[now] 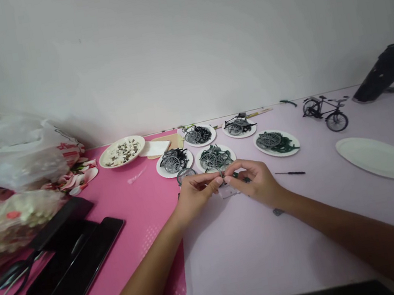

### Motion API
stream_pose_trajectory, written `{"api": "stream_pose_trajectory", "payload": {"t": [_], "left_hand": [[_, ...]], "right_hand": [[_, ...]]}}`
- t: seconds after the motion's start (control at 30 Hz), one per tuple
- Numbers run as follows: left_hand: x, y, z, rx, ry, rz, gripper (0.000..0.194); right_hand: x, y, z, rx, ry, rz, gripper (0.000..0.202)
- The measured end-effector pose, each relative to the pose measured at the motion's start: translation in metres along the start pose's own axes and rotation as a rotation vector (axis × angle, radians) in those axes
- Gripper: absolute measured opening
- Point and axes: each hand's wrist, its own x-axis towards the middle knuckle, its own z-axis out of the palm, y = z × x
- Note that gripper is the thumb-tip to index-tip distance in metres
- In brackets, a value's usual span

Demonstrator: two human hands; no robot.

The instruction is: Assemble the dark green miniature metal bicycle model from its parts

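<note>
Left hand (194, 196) and right hand (256, 183) pinch a small thin grey piece (222, 175), well back from the front edge of the counter (246, 260)

White plastic bag (28, 158), pink petals (90, 174) beside it, flat black device (88, 266)

Nothing here I can actually read, tbh. Closest is some red print (68, 148) on the white bag (19, 147) at the back left corner of the table (125, 194), but it's way too blurry to make out. There's also 1 orange-red patch (13, 215) on the clear bag (10, 231) by the left edge, can't tell if that's a label.
</note>
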Motion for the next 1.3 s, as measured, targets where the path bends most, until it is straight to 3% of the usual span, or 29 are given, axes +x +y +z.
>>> {"api": "stream_pose_trajectory", "payload": {"t": [0.2,0.63,0.77,0.83,0.93,1.07,1.13,1.23,1.3], "left_hand": [[-0.001,0.006,0.002,0.015,0.004,-0.035,0.033],[-0.001,0.006,0.002,-0.010,0.011,-0.063,0.036],[0.001,0.005,0.001,0.006,0.060,-0.076,0.042],[0.002,0.004,-0.001,0.015,0.079,-0.094,0.047],[0.003,0.003,-0.002,0.028,0.089,-0.107,0.050],[0.003,0.003,-0.003,0.035,0.086,-0.115,0.050],[0.003,0.003,-0.003,0.036,0.087,-0.128,0.051],[0.003,0.003,-0.003,0.029,0.087,-0.127,0.052],[0.003,0.003,-0.004,0.028,0.085,-0.123,0.053]], "right_hand": [[0.000,0.000,0.000,-0.008,-0.007,-0.008,0.009],[0.001,-0.001,-0.002,-0.136,-0.015,-0.182,0.003],[0.011,-0.002,-0.017,-0.344,-0.033,-0.372,0.006],[0.022,-0.004,-0.035,-0.536,-0.116,-0.463,0.007],[0.038,-0.006,-0.073,-0.806,-0.206,-0.297,0.009],[0.048,0.002,-0.120,-1.044,-0.368,0.335,0.019],[0.046,0.013,-0.135,-1.060,-0.404,0.523,0.020],[0.036,0.035,-0.147,-1.047,-0.452,0.615,0.036],[0.029,0.048,-0.151,-0.988,-0.302,0.476,0.037]]}}
